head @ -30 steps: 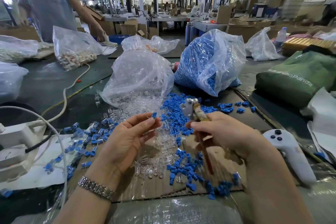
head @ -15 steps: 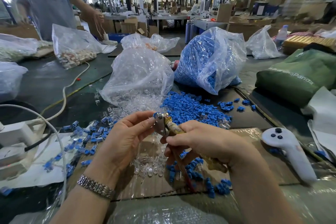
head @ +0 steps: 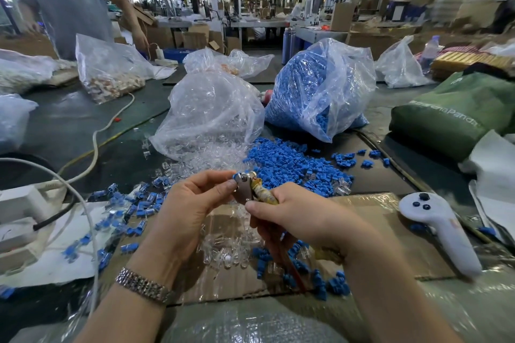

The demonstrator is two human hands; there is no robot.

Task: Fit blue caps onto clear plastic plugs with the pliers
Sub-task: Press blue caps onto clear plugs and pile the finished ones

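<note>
Both hands are raised together over the cardboard sheet (head: 370, 205) on the counter (head: 69, 125). The right hand (head: 302, 221) comes in from the lower right, knuckles up, its grip wrapped around the handles of the pliers (head: 246, 189), with the metal head sticking up and to the left past the thumb. The left hand (head: 192, 205), with a metal watch band (head: 142, 285) at the wrist, rises from the lower left, palm turned inward, fingers curled; its thumb and forefinger pinch a small blue cap (head: 235, 176) right against the pliers' head. Whether a clear plug sits under that cap is too small to tell. Loose clear plugs (head: 225, 255) lie on the cardboard below the hands, loose blue caps (head: 287, 164) spread just beyond them, and finished blue-capped pieces (head: 133, 209) scatter to the left. Behind stand a bag of clear plugs (head: 211, 111) and a bag of blue caps (head: 320, 86). A white controller (head: 440, 228) rests at the right.
</note>
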